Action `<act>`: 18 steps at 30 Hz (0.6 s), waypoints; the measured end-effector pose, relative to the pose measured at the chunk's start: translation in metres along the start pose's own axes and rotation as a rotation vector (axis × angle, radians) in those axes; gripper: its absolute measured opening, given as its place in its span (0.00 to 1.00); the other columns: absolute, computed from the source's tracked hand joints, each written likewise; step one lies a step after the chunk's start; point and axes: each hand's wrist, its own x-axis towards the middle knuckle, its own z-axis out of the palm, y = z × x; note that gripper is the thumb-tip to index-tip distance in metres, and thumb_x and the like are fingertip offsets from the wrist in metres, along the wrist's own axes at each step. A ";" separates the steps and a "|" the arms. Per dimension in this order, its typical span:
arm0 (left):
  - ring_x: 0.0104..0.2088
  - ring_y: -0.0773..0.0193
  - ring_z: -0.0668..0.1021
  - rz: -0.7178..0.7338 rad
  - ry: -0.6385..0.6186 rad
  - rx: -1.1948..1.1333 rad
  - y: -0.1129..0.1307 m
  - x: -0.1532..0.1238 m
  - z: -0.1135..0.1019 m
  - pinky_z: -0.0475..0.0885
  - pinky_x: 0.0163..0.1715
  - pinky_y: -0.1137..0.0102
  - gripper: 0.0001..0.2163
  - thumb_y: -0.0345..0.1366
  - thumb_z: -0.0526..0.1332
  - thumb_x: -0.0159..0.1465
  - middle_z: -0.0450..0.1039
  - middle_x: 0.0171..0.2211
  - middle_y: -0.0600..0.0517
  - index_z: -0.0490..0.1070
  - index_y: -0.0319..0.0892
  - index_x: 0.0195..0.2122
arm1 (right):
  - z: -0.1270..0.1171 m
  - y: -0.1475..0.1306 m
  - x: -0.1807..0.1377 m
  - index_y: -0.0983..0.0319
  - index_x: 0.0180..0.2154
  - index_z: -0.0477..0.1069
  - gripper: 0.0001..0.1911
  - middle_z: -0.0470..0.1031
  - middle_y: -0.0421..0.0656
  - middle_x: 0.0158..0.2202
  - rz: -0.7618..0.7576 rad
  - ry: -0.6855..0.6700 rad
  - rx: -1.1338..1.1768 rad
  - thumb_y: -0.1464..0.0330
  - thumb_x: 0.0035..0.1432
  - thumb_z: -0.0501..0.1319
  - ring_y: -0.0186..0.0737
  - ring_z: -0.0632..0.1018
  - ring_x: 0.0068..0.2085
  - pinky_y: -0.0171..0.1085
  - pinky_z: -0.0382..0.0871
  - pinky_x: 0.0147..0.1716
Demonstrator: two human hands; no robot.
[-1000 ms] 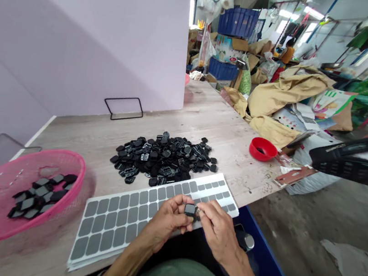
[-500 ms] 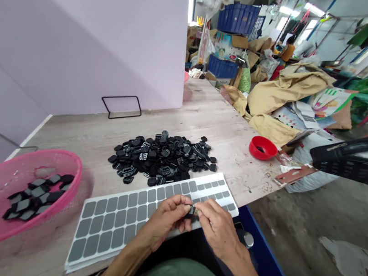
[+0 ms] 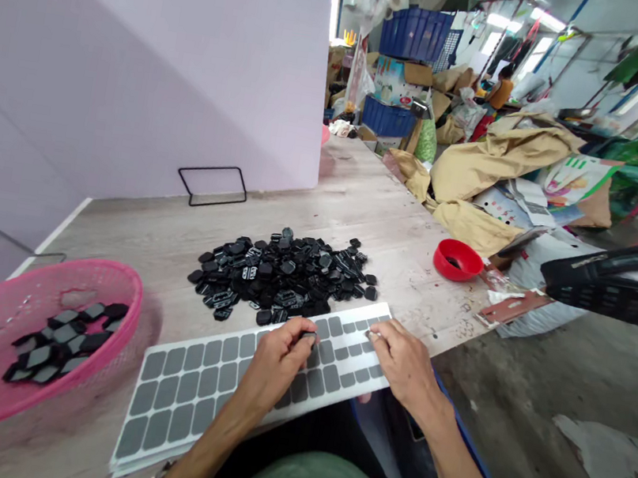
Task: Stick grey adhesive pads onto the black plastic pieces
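My left hand [image 3: 278,361] is closed in a pinch around a small black plastic piece [image 3: 309,337], held just above the sticker sheet [image 3: 365,311]. Thumb and forefinger of my right hand [image 3: 406,370] come together at the sheet's right end, among the small stickers. A small grey sticker [image 3: 369,334] shows at those fingertips. Rows of larger grey rounded stickers [image 3: 188,383] cover the rest of the white sheet, which lies on other sheets. Behind it is a heap of black plastic pieces [image 3: 284,272], some with white markings.
On the left stands a pink basket [image 3: 133,299] holding several black pieces with grey faces. A red bowl [image 3: 458,260] sits near the table's right edge. A black wire frame [image 3: 210,201] leans by the wall. Sacks [image 3: 504,159] crowd the right side; a person [image 3: 502,91] is far back.
My hands have moved apart from where they met over the piece. The left has shifted left and up with the black piece; the right has gone right to the small stickers.
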 end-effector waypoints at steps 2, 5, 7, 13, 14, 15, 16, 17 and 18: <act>0.22 0.67 0.65 0.055 -0.026 0.120 0.001 0.001 0.000 0.56 0.22 0.74 0.08 0.39 0.55 0.62 0.64 0.20 0.57 0.71 0.45 0.38 | 0.004 0.006 0.011 0.59 0.40 0.68 0.10 0.73 0.41 0.38 0.012 -0.003 -0.057 0.71 0.63 0.49 0.37 0.74 0.37 0.34 0.59 0.34; 0.25 0.65 0.68 0.191 -0.150 0.293 0.000 0.002 0.009 0.58 0.27 0.72 0.08 0.33 0.52 0.63 0.67 0.24 0.55 0.70 0.46 0.38 | 0.013 0.003 0.027 0.60 0.38 0.68 0.09 0.73 0.42 0.37 -0.021 -0.017 -0.103 0.71 0.62 0.50 0.37 0.73 0.35 0.35 0.57 0.32; 0.31 0.62 0.71 0.287 -0.214 0.404 -0.002 0.003 0.018 0.61 0.32 0.70 0.10 0.27 0.51 0.61 0.71 0.32 0.52 0.69 0.45 0.37 | 0.019 -0.004 0.036 0.60 0.36 0.68 0.09 0.72 0.43 0.36 -0.044 -0.024 -0.133 0.71 0.62 0.50 0.38 0.72 0.34 0.35 0.57 0.32; 0.39 0.57 0.72 0.352 -0.248 0.517 -0.011 0.004 0.031 0.64 0.42 0.65 0.11 0.24 0.51 0.59 0.71 0.44 0.47 0.67 0.45 0.37 | 0.027 -0.015 0.047 0.60 0.35 0.68 0.09 0.72 0.43 0.36 -0.109 -0.061 -0.138 0.71 0.60 0.50 0.38 0.71 0.35 0.34 0.58 0.34; 0.40 0.57 0.72 0.362 -0.253 0.534 -0.013 0.004 0.031 0.64 0.43 0.64 0.11 0.24 0.50 0.60 0.70 0.45 0.47 0.67 0.45 0.38 | 0.026 -0.015 0.047 0.60 0.34 0.68 0.09 0.72 0.43 0.36 -0.113 -0.067 -0.125 0.71 0.60 0.50 0.38 0.71 0.35 0.35 0.58 0.34; 0.40 0.57 0.72 0.378 -0.258 0.568 -0.015 0.004 0.031 0.64 0.43 0.63 0.12 0.24 0.50 0.60 0.70 0.45 0.46 0.67 0.45 0.40 | 0.026 -0.014 0.047 0.60 0.34 0.68 0.09 0.72 0.43 0.36 -0.116 -0.071 -0.108 0.71 0.60 0.50 0.38 0.71 0.35 0.35 0.58 0.34; 0.40 0.56 0.71 0.397 -0.258 0.612 -0.017 0.005 0.032 0.64 0.43 0.63 0.12 0.24 0.49 0.61 0.70 0.46 0.46 0.66 0.44 0.41 | 0.026 -0.014 0.048 0.60 0.34 0.68 0.08 0.72 0.43 0.35 -0.117 -0.075 -0.087 0.71 0.59 0.50 0.38 0.71 0.34 0.35 0.58 0.34; 0.39 0.56 0.72 0.420 -0.252 0.657 -0.019 0.006 0.032 0.65 0.42 0.63 0.12 0.24 0.49 0.61 0.70 0.46 0.46 0.66 0.44 0.41 | 0.025 -0.013 0.048 0.60 0.33 0.68 0.08 0.71 0.42 0.34 -0.117 -0.079 -0.063 0.71 0.59 0.51 0.38 0.71 0.34 0.35 0.58 0.34; 0.39 0.57 0.72 0.444 -0.241 0.694 -0.021 0.007 0.033 0.65 0.41 0.63 0.12 0.24 0.48 0.61 0.70 0.45 0.45 0.66 0.44 0.41 | 0.025 -0.013 0.049 0.60 0.32 0.68 0.07 0.71 0.42 0.33 -0.117 -0.084 -0.035 0.71 0.58 0.51 0.38 0.71 0.33 0.35 0.57 0.33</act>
